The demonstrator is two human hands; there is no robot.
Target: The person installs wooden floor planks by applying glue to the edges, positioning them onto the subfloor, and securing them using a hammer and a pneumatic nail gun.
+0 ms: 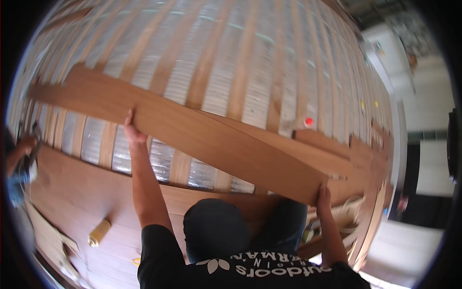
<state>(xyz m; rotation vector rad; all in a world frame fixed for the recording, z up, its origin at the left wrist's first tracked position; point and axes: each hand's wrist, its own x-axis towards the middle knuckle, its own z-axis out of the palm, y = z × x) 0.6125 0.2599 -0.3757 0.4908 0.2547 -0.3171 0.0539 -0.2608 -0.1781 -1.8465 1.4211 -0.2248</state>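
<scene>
A long brown floorboard slants across the middle of the view, from far left to near right. My left hand is closed on its near edge, left of the middle. At its right end my right hand grips the corner, with the thumb up along the end. The board hangs tilted above wooden battens laid over silvery foil sheeting. A second floorboard shows partly behind the held one.
Finished plank flooring runs along the near side. More boards lie at right, beside a red-capped bottle. A gold can lies near left. An open tool box sits by my right arm. At far left a co-worker's hand holds a tool.
</scene>
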